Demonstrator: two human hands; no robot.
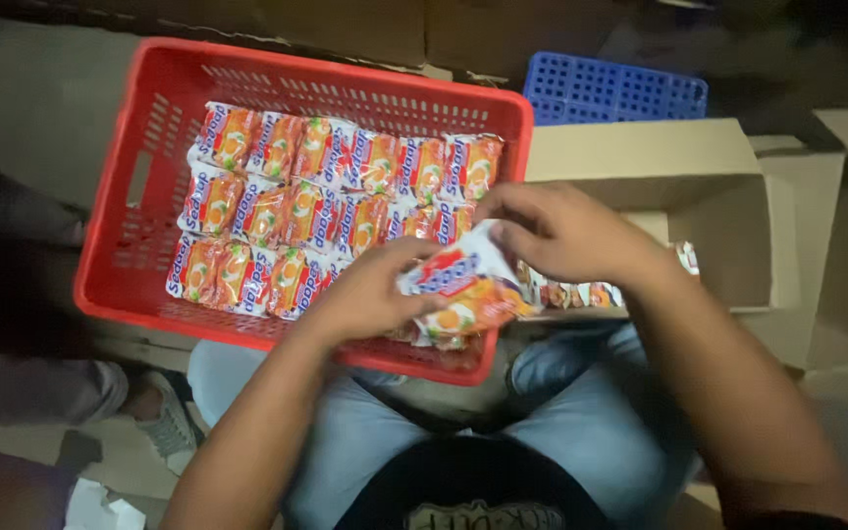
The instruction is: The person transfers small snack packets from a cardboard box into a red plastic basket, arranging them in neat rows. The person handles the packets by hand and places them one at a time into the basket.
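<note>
My left hand (pixel 365 292) and my right hand (pixel 566 231) together hold a stack of orange-and-white noodle packets (pixel 463 294) over the near right corner of a red plastic basket (pixel 139 186). The left hand grips the stack from the left side, the right hand presses on its top edge. Inside the basket several more packets (pixel 326 211) of the same kind stand in three neat rows, filling its left and middle part.
An open cardboard box (pixel 718 211) stands to the right of the basket, with a few packets (pixel 581 292) showing at its bottom. A blue plastic crate (pixel 615 90) lies behind it. Another person's leg and shoe (pixel 164 417) are at the lower left. My jeans-clad knees are below.
</note>
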